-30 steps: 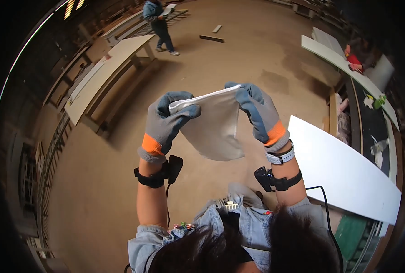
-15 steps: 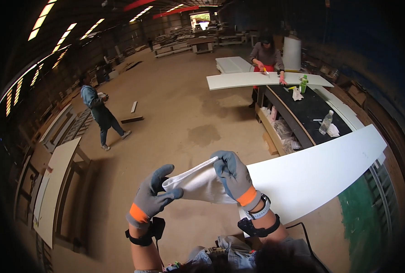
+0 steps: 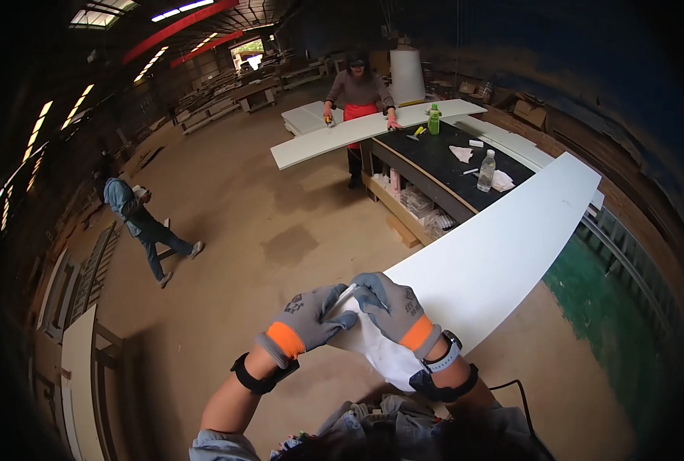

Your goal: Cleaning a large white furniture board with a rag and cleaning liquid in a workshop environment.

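A white cloth (image 3: 382, 355) is bunched between my two gloved hands and hangs down below them. My left hand (image 3: 311, 319), in a grey glove with an orange cuff, pinches its folded upper edge between thumb and fingers. Close beside it, my right hand (image 3: 392, 309) is closed on the same cloth, its fingertips almost touching the left ones. Behind and to the right of the hands lies a long white panel (image 3: 503, 257), which reaches toward the black-topped workbench (image 3: 426, 157).
On the bench stand a clear bottle (image 3: 486, 173) and a green bottle (image 3: 434, 121), with crumpled white wipes (image 3: 501, 181). Across it, a co-worker (image 3: 357, 92) handles another white panel (image 3: 319, 146). A second person (image 3: 138, 219) walks at left, beyond a pale-topped table (image 3: 79, 369).
My hands have come together, and the cloth stretched between them is now bunched and hanging. The view has swung to the right. The co-worker's hand at the panel has moved left.
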A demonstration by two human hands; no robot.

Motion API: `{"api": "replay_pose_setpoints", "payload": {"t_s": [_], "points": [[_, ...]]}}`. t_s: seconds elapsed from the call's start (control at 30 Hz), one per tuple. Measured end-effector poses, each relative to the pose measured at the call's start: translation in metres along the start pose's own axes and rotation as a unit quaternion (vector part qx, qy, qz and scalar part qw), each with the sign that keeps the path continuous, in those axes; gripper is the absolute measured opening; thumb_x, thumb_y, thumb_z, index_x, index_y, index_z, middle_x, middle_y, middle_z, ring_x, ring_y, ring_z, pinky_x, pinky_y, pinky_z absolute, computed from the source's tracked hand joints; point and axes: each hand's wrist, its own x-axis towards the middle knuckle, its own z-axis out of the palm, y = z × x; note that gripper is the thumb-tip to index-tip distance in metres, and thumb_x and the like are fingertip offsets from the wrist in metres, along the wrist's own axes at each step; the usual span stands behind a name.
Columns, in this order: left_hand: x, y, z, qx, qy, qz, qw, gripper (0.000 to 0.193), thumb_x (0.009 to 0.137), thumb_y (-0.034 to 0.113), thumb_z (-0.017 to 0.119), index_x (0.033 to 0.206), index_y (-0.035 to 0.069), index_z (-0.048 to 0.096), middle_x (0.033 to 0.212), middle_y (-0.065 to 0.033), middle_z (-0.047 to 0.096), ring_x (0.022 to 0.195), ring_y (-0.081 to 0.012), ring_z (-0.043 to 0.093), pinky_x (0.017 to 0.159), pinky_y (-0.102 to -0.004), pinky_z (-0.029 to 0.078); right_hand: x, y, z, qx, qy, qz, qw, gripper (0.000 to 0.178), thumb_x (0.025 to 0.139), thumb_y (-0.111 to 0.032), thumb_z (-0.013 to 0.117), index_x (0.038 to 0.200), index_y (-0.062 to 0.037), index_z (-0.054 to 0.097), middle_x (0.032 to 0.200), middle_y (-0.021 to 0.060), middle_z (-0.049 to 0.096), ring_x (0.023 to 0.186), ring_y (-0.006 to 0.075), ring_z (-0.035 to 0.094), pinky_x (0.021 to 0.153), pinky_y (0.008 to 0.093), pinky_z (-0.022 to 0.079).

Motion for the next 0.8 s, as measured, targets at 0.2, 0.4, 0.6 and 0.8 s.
{"api": "replay_pose_setpoints", "payload": {"t_s": [0.2, 0.4, 0.6, 0.8], "points": [[0.011, -0.015, 0.002, 0.078, 0.056, 0.058, 0.994, 0.027, 0.080, 0.023, 0.064, 0.099, 0.004, 0.061, 0.087, -0.0173, 0.062, 0.078, -0.0346, 0.058, 0.070, -0.0394, 0.047, 0.002, 0.001, -0.002, 0.010, 0.061, 0.005, 0.998, 0.028, 0.085, -0.016, 0.059, 0.111, -0.0066, 0.052, 0.097, 0.0171, 0.064, 0.091, 0.0375, 0.061, 0.075, 0.0394, 0.049], [0.008, 0.015, -0.017, 0.042, 0.103, 0.044, 0.993, 0.029, 0.082, 0.030, 0.063, 0.095, 0.004, 0.063, 0.079, -0.0158, 0.064, 0.070, -0.0335, 0.060, 0.064, -0.0381, 0.048, 0.016, 0.002, 0.002, 0.024, 0.127, 0.039, 0.991, 0.031, 0.086, -0.019, 0.060, 0.112, -0.0057, 0.052, 0.098, 0.0177, 0.064, 0.092, 0.0377, 0.061, 0.076, 0.0384, 0.049], [0.008, 0.014, -0.046, 0.181, 0.051, 0.049, 0.981, 0.034, 0.085, 0.041, 0.061, 0.090, 0.008, 0.065, 0.071, -0.0140, 0.062, 0.064, -0.0326, 0.059, 0.059, -0.0374, 0.046, 0.027, -0.005, 0.009, 0.109, 0.091, 0.034, 0.989, 0.027, 0.087, -0.013, 0.058, 0.112, -0.0024, 0.053, 0.096, 0.0121, 0.065, 0.089, 0.0234, 0.063, 0.080, 0.0302, 0.048], [0.004, 0.044, -0.092, 0.209, 0.010, 0.027, 0.978, 0.041, 0.082, 0.047, 0.062, 0.090, 0.007, 0.064, 0.072, -0.0143, 0.061, 0.066, -0.0334, 0.059, 0.059, -0.0381, 0.045, 0.038, -0.010, 0.012, 0.318, 0.047, -0.018, 0.947, 0.025, 0.087, -0.001, 0.052, 0.112, 0.0043, 0.051, 0.100, 0.0040, 0.058, 0.091, 0.0084, 0.052, 0.086, 0.0212, 0.042]]}}
